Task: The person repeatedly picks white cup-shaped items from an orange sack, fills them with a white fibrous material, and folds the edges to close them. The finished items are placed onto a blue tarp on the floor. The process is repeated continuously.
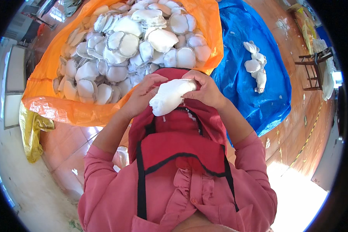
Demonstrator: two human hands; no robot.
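Above my lap I hold a white, soft-looking padded piece (168, 96), rounded and tilted, with its lower end toward the left. My right hand (205, 89) pinches its upper right end between thumb and fingers. At its left side my left hand (145, 94) is curled against it, with some fingertips hidden behind. Just beyond my hands, a big heap of white oval pads (123, 44), many joined in pairs by a seam, fills an orange plastic sheet (69, 110). On a blue plastic sheet (237, 100) to the right lie several bunched white pieces (255, 65).
A red apron (181, 150) with black edging covers my lap. To the far right stands a wooden stool (313, 69) with a pale bag beside it. A yellow sack (31, 133) lies by the left wall. White scraps dot the tiled floor (280, 143).
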